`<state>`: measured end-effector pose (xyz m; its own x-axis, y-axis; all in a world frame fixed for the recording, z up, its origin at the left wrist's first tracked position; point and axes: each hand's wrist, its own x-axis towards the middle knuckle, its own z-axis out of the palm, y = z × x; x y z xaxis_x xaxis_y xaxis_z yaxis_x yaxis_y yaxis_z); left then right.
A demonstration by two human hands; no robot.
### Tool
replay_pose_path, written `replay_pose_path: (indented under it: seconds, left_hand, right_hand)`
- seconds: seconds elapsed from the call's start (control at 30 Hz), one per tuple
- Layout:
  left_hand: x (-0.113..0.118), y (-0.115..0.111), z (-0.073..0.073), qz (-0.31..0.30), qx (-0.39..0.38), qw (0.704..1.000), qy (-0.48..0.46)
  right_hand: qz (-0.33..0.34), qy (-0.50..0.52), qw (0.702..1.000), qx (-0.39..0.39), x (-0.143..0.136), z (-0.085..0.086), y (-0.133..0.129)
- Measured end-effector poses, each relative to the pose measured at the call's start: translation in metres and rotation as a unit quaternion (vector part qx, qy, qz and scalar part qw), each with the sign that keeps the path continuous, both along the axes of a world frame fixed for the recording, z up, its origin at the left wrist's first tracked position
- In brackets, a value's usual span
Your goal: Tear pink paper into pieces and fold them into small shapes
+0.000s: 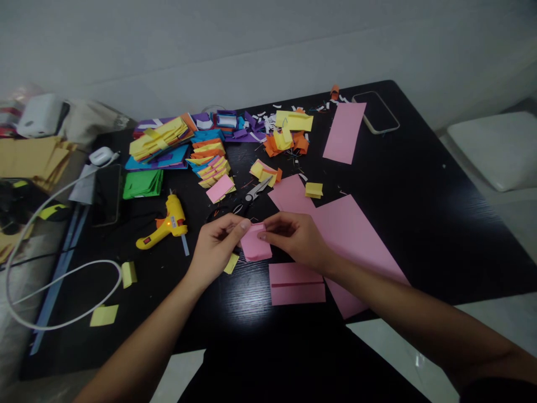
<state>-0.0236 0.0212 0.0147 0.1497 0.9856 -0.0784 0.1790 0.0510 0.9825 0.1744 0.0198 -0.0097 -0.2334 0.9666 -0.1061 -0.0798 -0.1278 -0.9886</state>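
Observation:
A small folded pink paper (257, 246) is held upright between both hands, above the black table. My left hand (218, 240) pinches its upper left corner between thumb and fingers. At its upper right edge, my right hand (296, 238) is closed on the same paper. Just below my right hand lies a creased pink strip (297, 291). A large pink sheet (356, 240) spreads under my right forearm, with a smaller pink sheet (292, 193) behind it. Scissors (257, 190) lie behind the hands, their handles partly in shadow.
A yellow glue gun (170, 223) lies left, near a white cable (119, 268). Stacked folded papers (210, 154), a green bundle (142, 183) and paper scraps (268, 122) fill the back. A phone-shaped case (381, 112) and pink sheet (344, 131) lie back right.

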Motion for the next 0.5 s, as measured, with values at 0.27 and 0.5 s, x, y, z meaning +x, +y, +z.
replay_pose_path:
  seconds: [0.27, 0.5]
  left_hand:
    - [0.0018, -0.0020, -0.0008, 0.028, 0.026, 0.999, 0.016]
    - [0.0028, -0.0022, -0.0007, 0.039, 0.045, 0.998, 0.022]
  right_hand:
    - [-0.002, 0.001, 1.000, -0.013, -0.0010, 0.0039, -0.0011]
    - [-0.002, 0.003, 1.000, -0.015, -0.0013, 0.0030, -0.0008]
